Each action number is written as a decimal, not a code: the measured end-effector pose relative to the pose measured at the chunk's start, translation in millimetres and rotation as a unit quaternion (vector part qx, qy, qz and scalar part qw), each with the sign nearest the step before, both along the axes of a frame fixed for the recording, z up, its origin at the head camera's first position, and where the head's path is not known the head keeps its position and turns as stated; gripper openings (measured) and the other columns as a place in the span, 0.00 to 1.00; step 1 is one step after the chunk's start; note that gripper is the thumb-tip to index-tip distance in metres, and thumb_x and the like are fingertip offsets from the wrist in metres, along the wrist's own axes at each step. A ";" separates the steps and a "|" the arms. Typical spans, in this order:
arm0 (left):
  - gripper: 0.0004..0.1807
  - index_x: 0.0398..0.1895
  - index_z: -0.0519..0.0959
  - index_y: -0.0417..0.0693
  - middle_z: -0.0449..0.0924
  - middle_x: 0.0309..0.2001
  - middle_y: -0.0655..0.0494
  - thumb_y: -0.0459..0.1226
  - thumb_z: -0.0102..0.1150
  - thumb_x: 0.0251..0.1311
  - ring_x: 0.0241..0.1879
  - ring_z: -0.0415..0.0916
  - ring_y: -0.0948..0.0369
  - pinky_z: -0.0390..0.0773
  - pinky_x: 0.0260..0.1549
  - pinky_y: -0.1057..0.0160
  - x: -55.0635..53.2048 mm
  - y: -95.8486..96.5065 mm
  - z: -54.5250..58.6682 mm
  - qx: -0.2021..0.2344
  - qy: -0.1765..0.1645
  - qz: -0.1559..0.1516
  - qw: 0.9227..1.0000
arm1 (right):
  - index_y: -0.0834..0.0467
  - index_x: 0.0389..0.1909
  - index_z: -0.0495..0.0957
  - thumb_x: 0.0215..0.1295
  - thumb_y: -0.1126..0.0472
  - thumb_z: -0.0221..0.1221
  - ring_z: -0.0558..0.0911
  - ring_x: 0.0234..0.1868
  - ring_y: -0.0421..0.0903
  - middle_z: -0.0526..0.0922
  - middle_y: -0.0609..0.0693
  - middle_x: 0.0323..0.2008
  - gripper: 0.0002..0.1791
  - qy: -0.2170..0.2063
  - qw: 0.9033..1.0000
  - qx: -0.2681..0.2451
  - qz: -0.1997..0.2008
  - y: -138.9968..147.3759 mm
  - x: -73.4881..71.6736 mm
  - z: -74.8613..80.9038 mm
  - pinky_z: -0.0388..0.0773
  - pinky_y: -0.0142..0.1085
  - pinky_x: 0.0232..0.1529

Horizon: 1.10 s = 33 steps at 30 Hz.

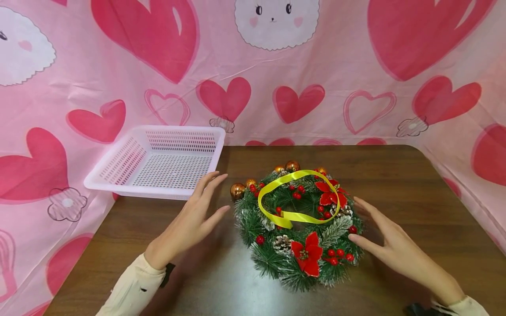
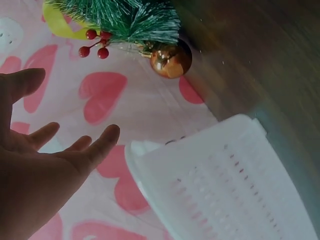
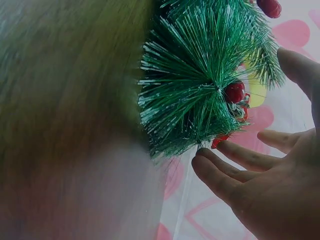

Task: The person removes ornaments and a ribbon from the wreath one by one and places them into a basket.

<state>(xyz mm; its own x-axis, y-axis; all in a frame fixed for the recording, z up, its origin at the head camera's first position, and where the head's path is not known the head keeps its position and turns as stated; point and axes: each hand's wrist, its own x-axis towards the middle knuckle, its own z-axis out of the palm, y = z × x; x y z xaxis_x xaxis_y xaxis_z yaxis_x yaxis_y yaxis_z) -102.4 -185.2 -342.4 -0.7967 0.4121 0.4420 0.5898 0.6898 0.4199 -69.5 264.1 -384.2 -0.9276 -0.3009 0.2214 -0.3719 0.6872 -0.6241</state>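
Observation:
A green Christmas wreath [image 1: 269, 259] lies on the table, dressed with red poinsettias [image 1: 307, 254], red berries, pine cones [image 1: 282, 243] and copper-coloured baubles [image 1: 238, 191]. Across its top rests a loop of yellow ribbon [image 1: 272, 191]. My left hand [image 1: 193, 219] hovers left of the wreath, fingers extended and holding nothing. In the left wrist view, a gap shows between its fingers [image 2: 102, 145] and the wreath's bauble [image 2: 170, 59]. On the opposite side, my right hand [image 1: 395, 245] has its fingers spread at the wreath's right edge. The right wrist view shows those fingertips [image 3: 205, 160] right beside the green bristles [image 3: 190, 85].
A white perforated plastic basket [image 1: 154, 191] stands at the back left, overhanging the table's left edge. The dark wooden table [image 1: 399, 175] backs onto a pink cloth [image 1: 261, 66] printed with hearts, which also hangs at both sides.

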 end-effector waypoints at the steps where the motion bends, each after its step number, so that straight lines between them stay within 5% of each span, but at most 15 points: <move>1: 0.41 0.77 0.56 0.55 0.54 0.74 0.51 0.41 0.65 0.64 0.73 0.55 0.55 0.64 0.67 0.46 -2.0 0.7 -0.8 0.003 -0.006 -0.003 1.000 | 0.38 0.78 0.51 0.61 0.56 0.70 0.74 0.62 0.44 0.70 0.52 0.68 0.50 -0.004 1.000 -0.005 0.005 0.4 -0.8 0.0 0.62 0.12 0.54; 11: 0.35 0.73 0.62 0.48 0.58 0.72 0.49 0.40 0.64 0.65 0.70 0.60 0.53 0.65 0.66 0.45 -19.8 8.4 -14.7 0.018 -0.067 -0.013 0.997 | 0.43 0.76 0.54 0.68 0.61 0.63 0.72 0.59 0.26 0.71 0.59 0.66 0.41 -0.060 0.995 -0.074 0.026 5.8 -5.5 0.4 0.71 0.17 0.51; 20: 0.34 0.71 0.64 0.45 0.62 0.70 0.50 0.40 0.65 0.64 0.70 0.60 0.55 0.64 0.67 0.47 -37.1 13.9 -22.7 0.028 -0.091 -0.012 0.995 | 0.55 0.74 0.59 0.67 0.64 0.63 0.70 0.62 0.25 0.70 0.61 0.67 0.37 -0.066 0.990 -0.121 0.031 6.4 -8.4 -7.8 0.70 0.17 0.54; 33: 0.31 0.71 0.64 0.46 0.64 0.69 0.47 0.43 0.61 0.67 0.69 0.62 0.53 0.66 0.66 0.46 -60.5 18.3 -34.8 0.025 -0.138 -0.015 0.990 | 0.54 0.74 0.60 0.72 0.60 0.58 0.70 0.59 0.27 0.66 0.58 0.69 0.32 -0.169 0.968 -0.183 0.009 14.1 -13.1 -16.5 0.76 0.25 0.50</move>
<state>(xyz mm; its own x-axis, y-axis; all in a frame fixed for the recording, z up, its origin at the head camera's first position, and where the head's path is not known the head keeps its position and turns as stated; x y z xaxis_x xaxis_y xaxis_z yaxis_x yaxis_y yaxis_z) -162.9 -166.9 -377.2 -0.8775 0.4209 0.2299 0.4682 0.6475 0.6013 -82.5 278.2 -400.7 -0.9609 -0.2768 0.0008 -0.1136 0.3919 -0.9129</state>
